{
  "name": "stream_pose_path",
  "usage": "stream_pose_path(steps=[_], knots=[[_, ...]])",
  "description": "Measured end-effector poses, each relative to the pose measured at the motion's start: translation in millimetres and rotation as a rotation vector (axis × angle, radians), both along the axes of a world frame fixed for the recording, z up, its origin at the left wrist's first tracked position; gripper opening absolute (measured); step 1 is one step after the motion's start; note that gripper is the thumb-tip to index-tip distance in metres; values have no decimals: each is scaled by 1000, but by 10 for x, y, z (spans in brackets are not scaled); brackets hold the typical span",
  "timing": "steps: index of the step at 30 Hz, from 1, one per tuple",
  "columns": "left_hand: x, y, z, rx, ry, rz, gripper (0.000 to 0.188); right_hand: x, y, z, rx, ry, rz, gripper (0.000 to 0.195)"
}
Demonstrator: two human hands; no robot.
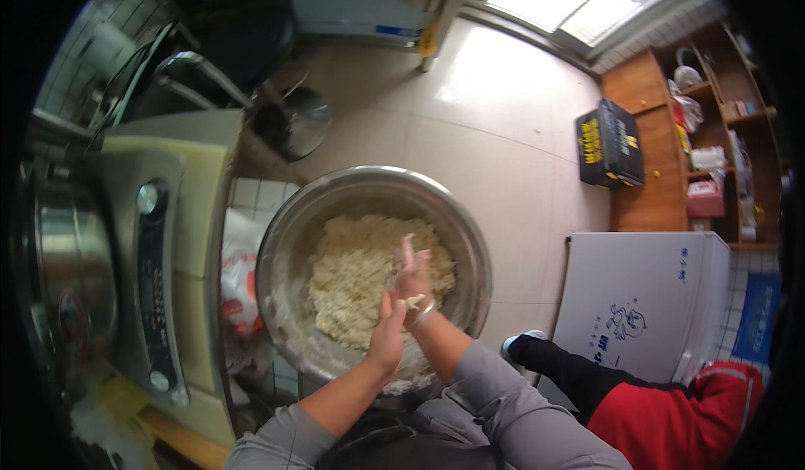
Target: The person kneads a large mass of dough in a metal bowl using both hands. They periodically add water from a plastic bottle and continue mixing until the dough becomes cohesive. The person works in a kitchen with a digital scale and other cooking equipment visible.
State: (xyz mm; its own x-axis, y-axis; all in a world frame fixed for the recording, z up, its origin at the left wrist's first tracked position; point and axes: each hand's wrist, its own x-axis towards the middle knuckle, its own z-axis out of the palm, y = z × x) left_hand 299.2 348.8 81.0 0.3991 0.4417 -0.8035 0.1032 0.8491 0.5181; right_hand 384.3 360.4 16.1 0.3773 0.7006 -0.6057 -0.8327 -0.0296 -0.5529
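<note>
A wide steel bowl (pixel 468 218) stands in front of me, with a crumbly mass of pale dough (pixel 352 281) in its bottom. Flour coats part of the inner wall. Over the dough, my right hand (pixel 415 278) is raised with its fingers apart, and bits of dough cling to the fingers and near the wrist. A bracelet (pixel 425 314) circles that wrist. My left hand (pixel 386 338) meets the heel of my right hand, its thumb upward; its other fingers are partly hidden there.
Left of the bowl are a steel appliance with a control panel (pixel 157 281) and a plastic bag (pixel 242 281). At right, a person in red (pixel 673 413) is beside a white chest freezer (pixel 635 294). A black box (pixel 609 144) sits before wooden shelves (pixel 676 111).
</note>
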Motion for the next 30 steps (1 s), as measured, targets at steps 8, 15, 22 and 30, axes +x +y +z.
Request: stream_pose_path(steps=[8,15,22,30], knots=[[18,200,-742,-344,-105,319,34,-240,-137,238,172,410,-204,76],[80,152,-1099,-198,-28,289,33,-292,-247,161,43,94,-20,76],[-36,542,-1129,-162,383,51,42,-535,-332,391,115,-181,269,72],[91,316,-702,-77,13,123,63,-412,-314,250,-45,-186,288,65]])
